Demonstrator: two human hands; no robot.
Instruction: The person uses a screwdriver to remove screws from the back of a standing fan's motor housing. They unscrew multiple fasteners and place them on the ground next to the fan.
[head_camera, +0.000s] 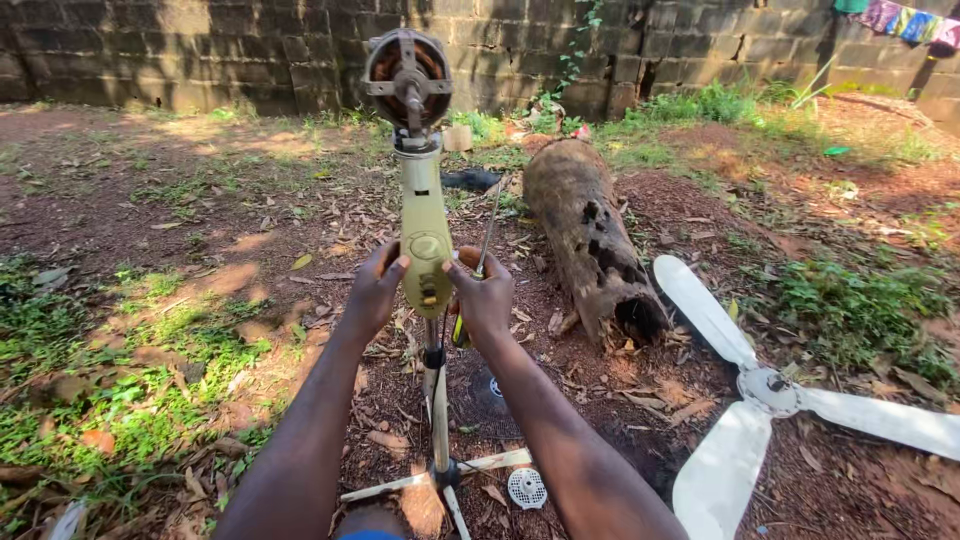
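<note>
Stand fan (425, 240), motor bared: left hand (375, 290) steadies housing; right hand (482, 295) grips it, probably pinning screwdriver (488, 232).

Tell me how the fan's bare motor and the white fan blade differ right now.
The bare motor sits upright atop the stand's pale neck, gripped by the left hand and right hand; the white fan blade lies flat on the dirt, untouched. The motor is dark metal and compact; the blade is white and wide-spread. Both are fan parts with no guard on them.
</note>
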